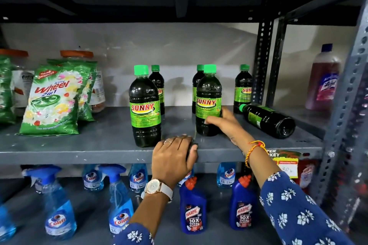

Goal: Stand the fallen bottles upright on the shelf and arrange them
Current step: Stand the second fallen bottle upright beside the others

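Several dark Sunny bottles with green caps stand on the grey shelf [79, 145]. One upright bottle [145, 105] is at the front centre. My right hand [225, 123] grips the lower part of a second upright front bottle [208, 93]. Three more stand behind: one [158, 83] at the back centre, one [197, 81] half hidden, one [243, 87] at the right. A fallen bottle [268, 119] lies on its side at the right, cap pointing left. My left hand [173, 157] rests over the shelf's front edge, fingers curled on the lip.
Green Wheel detergent bags [53, 99] and orange-lidded jars [76, 54] fill the shelf's left side. A Lizol bottle [323, 83] stands past the perforated upright [262, 61] at the right. Colin spray bottles [57, 205] and Harpic bottles [192, 207] are on the shelf below.
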`<control>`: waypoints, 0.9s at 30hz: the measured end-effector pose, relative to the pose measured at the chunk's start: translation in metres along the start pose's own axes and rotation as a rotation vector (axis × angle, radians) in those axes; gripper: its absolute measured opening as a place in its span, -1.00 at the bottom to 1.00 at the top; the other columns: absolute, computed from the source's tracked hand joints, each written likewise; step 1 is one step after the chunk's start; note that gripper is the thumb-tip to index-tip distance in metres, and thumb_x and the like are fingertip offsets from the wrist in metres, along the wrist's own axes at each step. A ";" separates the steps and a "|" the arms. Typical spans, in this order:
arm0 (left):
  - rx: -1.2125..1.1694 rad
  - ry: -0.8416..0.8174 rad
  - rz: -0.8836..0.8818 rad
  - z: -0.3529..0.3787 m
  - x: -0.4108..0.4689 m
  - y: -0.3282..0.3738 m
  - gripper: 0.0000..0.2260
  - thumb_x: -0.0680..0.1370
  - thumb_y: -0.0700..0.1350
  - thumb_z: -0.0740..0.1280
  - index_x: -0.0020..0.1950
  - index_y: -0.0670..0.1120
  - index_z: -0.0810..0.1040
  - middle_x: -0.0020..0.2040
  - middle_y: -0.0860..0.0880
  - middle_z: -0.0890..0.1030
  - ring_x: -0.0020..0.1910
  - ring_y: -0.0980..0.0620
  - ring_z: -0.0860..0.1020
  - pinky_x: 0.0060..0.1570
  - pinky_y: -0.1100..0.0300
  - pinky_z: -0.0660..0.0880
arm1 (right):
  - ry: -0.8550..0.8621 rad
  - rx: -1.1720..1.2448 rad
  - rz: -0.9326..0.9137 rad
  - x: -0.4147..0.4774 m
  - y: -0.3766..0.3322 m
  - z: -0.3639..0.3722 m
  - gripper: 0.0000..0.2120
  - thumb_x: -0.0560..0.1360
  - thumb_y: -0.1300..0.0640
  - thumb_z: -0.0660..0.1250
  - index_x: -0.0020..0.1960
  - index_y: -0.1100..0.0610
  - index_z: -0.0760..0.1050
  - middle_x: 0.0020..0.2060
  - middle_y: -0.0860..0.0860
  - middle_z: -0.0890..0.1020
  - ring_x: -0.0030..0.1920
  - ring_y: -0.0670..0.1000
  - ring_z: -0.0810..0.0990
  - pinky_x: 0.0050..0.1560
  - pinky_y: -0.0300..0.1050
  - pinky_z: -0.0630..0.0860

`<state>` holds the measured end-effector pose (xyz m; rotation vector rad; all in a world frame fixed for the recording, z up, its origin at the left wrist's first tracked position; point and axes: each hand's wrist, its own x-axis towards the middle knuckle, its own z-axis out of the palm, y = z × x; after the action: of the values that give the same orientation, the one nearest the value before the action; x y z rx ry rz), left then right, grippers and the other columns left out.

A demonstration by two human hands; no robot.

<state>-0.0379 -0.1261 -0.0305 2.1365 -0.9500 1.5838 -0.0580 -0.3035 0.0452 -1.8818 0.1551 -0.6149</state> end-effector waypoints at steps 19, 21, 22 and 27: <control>0.006 0.014 -0.005 0.001 -0.001 0.000 -0.71 0.53 0.04 0.16 -0.08 -0.05 0.64 -0.16 0.01 0.65 -0.22 -0.02 0.58 -0.20 0.12 0.30 | 0.059 -0.066 -0.071 -0.009 -0.007 0.000 -0.49 0.23 0.24 0.55 0.07 0.11 0.38 -0.09 -0.03 0.59 -0.03 -0.03 0.57 -0.11 -0.22 0.43; 0.005 0.007 -0.005 0.001 -0.001 -0.001 -0.70 0.53 0.04 0.16 -0.08 -0.05 0.64 -0.16 0.01 0.65 -0.21 -0.02 0.59 -0.20 0.12 0.30 | 0.069 -0.120 -0.069 -0.009 -0.005 0.000 -0.47 0.19 0.16 0.58 0.09 0.09 0.45 -0.04 0.00 0.63 0.01 0.00 0.59 0.00 -0.15 0.47; 0.003 0.003 -0.007 0.001 -0.001 -0.001 -0.70 0.53 0.04 0.16 -0.07 -0.04 0.64 -0.15 0.01 0.65 -0.21 -0.02 0.59 -0.20 0.12 0.30 | 0.070 -0.167 -0.068 -0.009 -0.005 0.001 -0.48 0.17 0.11 0.58 0.07 0.06 0.49 -0.01 0.02 0.65 0.03 0.02 0.60 0.05 -0.12 0.49; -0.010 -0.026 -0.008 -0.001 0.000 -0.001 -0.70 0.53 0.04 0.15 -0.08 -0.05 0.63 -0.17 0.01 0.65 -0.22 -0.03 0.59 -0.21 0.11 0.29 | 0.082 -0.287 -0.067 -0.020 -0.010 -0.001 -0.42 0.15 -0.03 0.57 0.14 0.04 0.53 0.03 0.01 0.67 0.05 0.01 0.61 0.10 -0.08 0.51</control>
<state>-0.0379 -0.1253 -0.0302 2.1568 -0.9550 1.5478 -0.0779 -0.2929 0.0475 -2.1455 0.2448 -0.7484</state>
